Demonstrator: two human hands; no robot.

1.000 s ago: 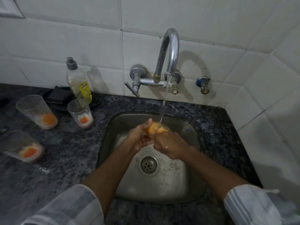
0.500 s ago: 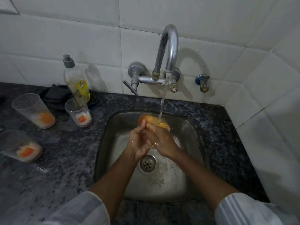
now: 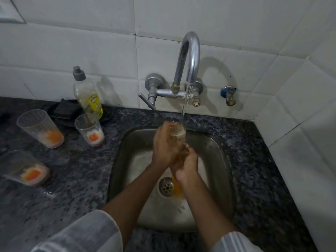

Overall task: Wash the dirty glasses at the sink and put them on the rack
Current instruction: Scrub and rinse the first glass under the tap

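Over the steel sink (image 3: 216, 155) both my hands hold one clear glass (image 3: 179, 132) upright under the running tap (image 3: 190, 57). My left hand (image 3: 166, 144) wraps around its side near the rim. My right hand (image 3: 187, 164) grips its lower part. Water falls into the glass, and orange liquid runs down by the drain (image 3: 166, 186). Three dirty glasses with orange residue stand on the counter at left: a tall one (image 3: 41, 128), a small one (image 3: 90, 130) and a near one (image 3: 23, 167). No rack is in view.
A dish soap bottle (image 3: 87, 93) stands against the tiled wall, beside a dark sponge or cloth (image 3: 64, 110). The tap lever (image 3: 147, 101) points forward-left. A small blue valve (image 3: 229, 94) sits right of the tap. Dark granite counter (image 3: 72, 188) surrounds the sink.
The glass has been raised and turned upright under the stream, and its contents look paler. My left hand has moved up its side; orange liquid now runs to the drain.
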